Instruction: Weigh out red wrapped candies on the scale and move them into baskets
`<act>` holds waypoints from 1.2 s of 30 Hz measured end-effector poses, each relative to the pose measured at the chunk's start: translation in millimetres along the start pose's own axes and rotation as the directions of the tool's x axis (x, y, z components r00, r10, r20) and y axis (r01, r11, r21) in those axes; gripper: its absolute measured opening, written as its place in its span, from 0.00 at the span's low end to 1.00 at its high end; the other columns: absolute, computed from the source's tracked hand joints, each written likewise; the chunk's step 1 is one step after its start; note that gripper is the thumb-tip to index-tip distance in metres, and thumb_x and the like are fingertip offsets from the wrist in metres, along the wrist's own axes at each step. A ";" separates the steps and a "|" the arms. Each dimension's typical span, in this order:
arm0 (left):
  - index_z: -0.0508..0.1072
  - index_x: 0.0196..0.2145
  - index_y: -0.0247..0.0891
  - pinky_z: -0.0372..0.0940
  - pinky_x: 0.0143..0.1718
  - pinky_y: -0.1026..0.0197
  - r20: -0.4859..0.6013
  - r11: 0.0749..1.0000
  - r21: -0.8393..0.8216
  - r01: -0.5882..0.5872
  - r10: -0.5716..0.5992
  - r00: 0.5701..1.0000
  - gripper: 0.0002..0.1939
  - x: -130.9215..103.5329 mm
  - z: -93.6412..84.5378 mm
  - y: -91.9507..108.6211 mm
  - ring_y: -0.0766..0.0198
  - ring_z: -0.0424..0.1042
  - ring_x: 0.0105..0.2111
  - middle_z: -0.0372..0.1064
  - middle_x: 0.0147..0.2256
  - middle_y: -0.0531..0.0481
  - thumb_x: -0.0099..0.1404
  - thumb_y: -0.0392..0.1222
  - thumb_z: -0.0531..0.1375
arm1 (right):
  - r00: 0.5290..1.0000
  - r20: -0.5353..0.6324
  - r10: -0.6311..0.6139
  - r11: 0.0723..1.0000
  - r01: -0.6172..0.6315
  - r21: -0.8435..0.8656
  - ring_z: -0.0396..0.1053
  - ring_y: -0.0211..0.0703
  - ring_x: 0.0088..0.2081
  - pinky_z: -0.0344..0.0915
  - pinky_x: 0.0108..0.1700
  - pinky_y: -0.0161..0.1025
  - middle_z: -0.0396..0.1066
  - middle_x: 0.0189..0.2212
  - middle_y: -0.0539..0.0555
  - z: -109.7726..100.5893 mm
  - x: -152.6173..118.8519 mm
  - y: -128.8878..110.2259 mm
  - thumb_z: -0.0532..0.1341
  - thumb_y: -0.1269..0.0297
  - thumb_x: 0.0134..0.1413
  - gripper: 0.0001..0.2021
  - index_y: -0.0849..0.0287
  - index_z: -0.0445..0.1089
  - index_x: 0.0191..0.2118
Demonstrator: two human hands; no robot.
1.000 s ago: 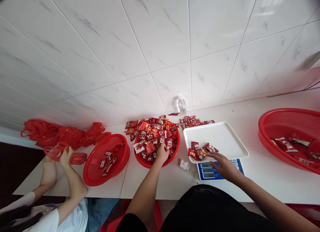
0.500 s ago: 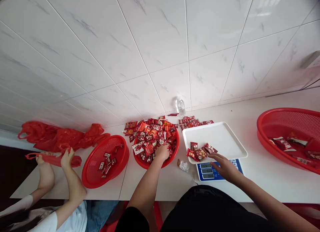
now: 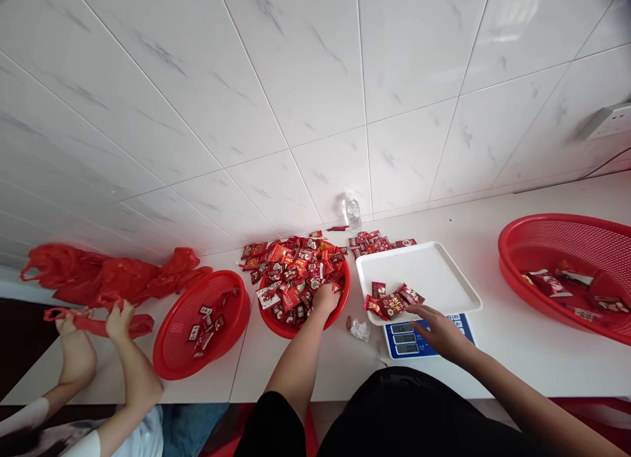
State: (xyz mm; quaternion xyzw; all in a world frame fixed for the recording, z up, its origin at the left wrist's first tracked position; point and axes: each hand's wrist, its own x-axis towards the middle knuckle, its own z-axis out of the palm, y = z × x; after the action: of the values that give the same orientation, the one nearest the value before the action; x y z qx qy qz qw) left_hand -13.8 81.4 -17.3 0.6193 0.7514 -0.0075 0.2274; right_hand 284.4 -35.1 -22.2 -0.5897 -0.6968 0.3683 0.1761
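Observation:
My left hand (image 3: 326, 299) reaches into a red basket (image 3: 347, 292) heaped with small red snack packets (image 3: 296, 266), near its right side. The fingers point down among the packets and are mostly hidden. Over the front edge of a white weighing tray (image 3: 428, 273) hovers my right hand (image 3: 438, 329), fingers apart and holding nothing. Its fingertips are close to several red packets (image 3: 393, 304) in the tray's front left corner. Beneath the tray, the blue panel of the scale (image 3: 407, 344) shows, partly covered by my right hand.
More packets (image 3: 369, 243) lie behind the tray, near a clear bottle (image 3: 353, 214). Crumpled clear plastic (image 3: 360, 331) lies before the scale. Red baskets stand left (image 3: 162, 338) and right (image 3: 507, 246). At far left, another person's hands (image 3: 118, 320) hold a red bag (image 3: 142, 325).
My left hand has shifted right within the packet basket, towards its right rim. The right hand stays over the tray edge. The other person's hands have spread the red bag slightly.

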 end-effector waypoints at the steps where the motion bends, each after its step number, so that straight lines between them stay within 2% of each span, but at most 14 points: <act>1: 0.70 0.30 0.39 0.59 0.30 0.64 -0.013 1.000 -0.022 -0.005 0.004 1.000 0.08 -1.0 -2.9 -0.8 0.61 0.71 0.29 0.73 0.30 0.47 0.61 0.45 0.54 | 1.000 0.003 0.003 1.000 -0.003 0.005 0.62 0.49 0.55 0.62 0.54 0.46 0.64 0.54 0.54 0.5 -0.1 1.7 0.50 0.56 0.57 0.19 0.52 0.65 0.52; 4: 0.68 0.32 0.39 0.58 0.29 0.65 -0.092 0.987 -0.148 -0.065 0.052 0.994 0.11 -5.7 -10.7 5.4 0.65 0.69 0.27 0.72 0.29 0.49 0.64 0.46 0.50 | 1.000 -0.005 0.025 1.000 -0.025 0.002 0.61 0.50 0.55 0.62 0.54 0.47 0.64 0.54 0.53 2.3 1.4 6.1 0.51 0.57 0.57 0.20 0.51 0.64 0.53; 7: 0.68 0.32 0.38 0.58 0.28 0.66 -0.117 0.924 -0.307 -0.225 0.199 0.973 0.12 -11.0 -10.5 28.2 0.66 0.67 0.27 0.70 0.29 0.51 0.63 0.48 0.51 | 0.998 -0.059 0.035 0.998 -0.038 -0.050 0.58 0.52 0.57 0.60 0.55 0.49 0.62 0.55 0.55 3.2 6.8 9.0 0.51 0.58 0.56 0.20 0.52 0.65 0.53; 9: 0.68 0.31 0.38 0.58 0.28 0.67 -0.059 0.889 -0.333 -0.315 0.314 0.948 0.12 -13.3 -4.0 50.6 0.66 0.66 0.27 0.69 0.29 0.51 0.62 0.49 0.53 | 0.995 -0.100 0.025 0.995 -0.035 -0.097 0.56 0.52 0.58 0.58 0.57 0.50 0.61 0.56 0.56 3.1 12.2 10.2 0.51 0.59 0.56 0.20 0.53 0.64 0.54; 11: 0.69 0.31 0.37 0.60 0.29 0.66 -0.009 0.877 -0.283 -0.388 0.402 0.915 0.12 -13.6 5.7 74.1 0.66 0.66 0.28 0.69 0.30 0.50 0.61 0.48 0.53 | 0.992 -0.120 0.028 0.990 -0.044 -0.134 0.55 0.52 0.59 0.57 0.57 0.50 0.60 0.56 0.55 2.4 17.7 10.9 0.52 0.61 0.55 0.22 0.52 0.61 0.56; 15: 0.71 0.36 0.37 0.63 0.40 0.62 0.057 0.821 -0.146 -0.552 0.563 0.824 0.12 -8.7 23.5 108.5 0.61 0.67 0.37 0.66 0.41 0.45 0.56 0.46 0.58 | 0.992 -0.125 0.023 0.983 -0.045 -0.176 0.53 0.50 0.60 0.55 0.59 0.49 0.58 0.57 0.55 1.1 26.0 10.9 0.53 0.64 0.54 0.24 0.50 0.57 0.59; 18: 0.70 0.45 0.39 0.61 0.48 0.60 0.199 0.759 -0.145 -0.635 0.651 0.733 0.24 -4.5 29.1 117.5 0.55 0.64 0.48 0.62 0.49 0.43 0.47 0.43 0.64 | 0.992 -0.124 0.021 0.983 -0.043 -0.178 0.52 0.50 0.60 0.55 0.59 0.48 0.56 0.58 0.56 1.4 30.7 11.8 0.53 0.63 0.55 0.24 0.52 0.56 0.59; 20: 0.66 0.51 0.39 0.61 0.50 0.59 0.270 0.747 -0.174 -0.642 0.663 0.698 0.35 -3.0 29.3 116.6 0.53 0.62 0.51 0.57 0.54 0.42 0.43 0.39 0.66 | 0.992 -0.122 0.031 0.984 -0.052 -0.168 0.52 0.51 0.60 0.56 0.58 0.48 0.53 0.60 0.58 1.7 35.1 13.2 0.52 0.62 0.56 0.25 0.53 0.53 0.60; 22: 0.60 0.56 0.39 0.60 0.51 0.59 0.272 0.758 -0.199 -0.621 0.651 0.709 0.40 -2.7 27.9 112.2 0.53 0.61 0.53 0.53 0.57 0.41 0.43 0.36 0.65 | 0.991 -0.124 0.045 0.985 -0.065 -0.161 0.50 0.51 0.61 0.55 0.58 0.48 0.52 0.60 0.59 1.5 41.0 14.7 0.52 0.60 0.57 0.26 0.54 0.51 0.61; 26: 0.60 0.57 0.38 0.57 0.54 0.57 0.212 0.837 -0.162 -0.522 0.546 0.810 0.37 -5.3 24.7 101.2 0.51 0.59 0.55 0.54 0.57 0.40 0.47 0.36 0.63 | 0.994 -0.108 0.032 0.988 -0.048 -0.149 0.48 0.49 0.62 0.52 0.60 0.46 0.52 0.60 0.59 0.8 52.5 14.0 0.51 0.60 0.58 0.25 0.56 0.52 0.61; 28: 0.60 0.56 0.38 0.57 0.54 0.57 0.214 0.845 -0.181 -0.503 0.533 0.818 0.37 -8.8 23.9 98.4 0.51 0.59 0.55 0.56 0.57 0.40 0.48 0.36 0.63 | 0.997 -0.077 0.003 0.992 -0.013 -0.126 0.50 0.49 0.61 0.53 0.59 0.46 0.53 0.60 0.58 1.4 55.6 10.9 0.52 0.61 0.56 0.25 0.54 0.53 0.61; 31: 0.59 0.57 0.39 0.58 0.53 0.59 0.185 0.810 -0.284 -0.512 0.571 0.800 0.36 -16.9 22.5 96.4 0.55 0.61 0.54 0.57 0.57 0.42 0.50 0.34 0.61 | 0.999 -0.027 -0.019 0.996 0.016 -0.091 0.52 0.49 0.60 0.55 0.58 0.46 0.52 0.60 0.58 2.8 54.7 4.6 0.54 0.62 0.54 0.27 0.52 0.53 0.61; 33: 0.60 0.57 0.39 0.58 0.53 0.59 0.093 0.802 -0.332 -0.497 0.552 0.828 0.31 -22.9 19.7 91.6 0.57 0.62 0.54 0.59 0.56 0.43 0.54 0.32 0.58 | 1.000 -0.023 -0.015 0.997 0.013 -0.076 0.52 0.49 0.60 0.55 0.58 0.46 0.51 0.61 0.57 2.4 50.1 1.5 0.54 0.61 0.54 0.28 0.53 0.53 0.61; 36: 0.63 0.52 0.40 0.59 0.52 0.59 -0.124 0.832 -0.339 -0.438 0.422 0.898 0.22 -29.0 12.0 69.3 0.60 0.64 0.51 0.63 0.52 0.44 0.60 0.34 0.54 | 0.998 -0.051 0.021 0.998 -0.024 -0.059 0.55 0.50 0.59 0.58 0.56 0.46 0.53 0.60 0.56 -1.0 37.4 2.8 0.54 0.60 0.54 0.26 0.51 0.54 0.60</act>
State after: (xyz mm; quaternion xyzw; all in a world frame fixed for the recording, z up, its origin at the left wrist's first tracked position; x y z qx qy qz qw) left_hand 58.7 67.2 0.8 0.7203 0.5862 0.1947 0.3157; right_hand 278.0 0.9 -30.6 -0.6116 -0.6961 0.3344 0.1720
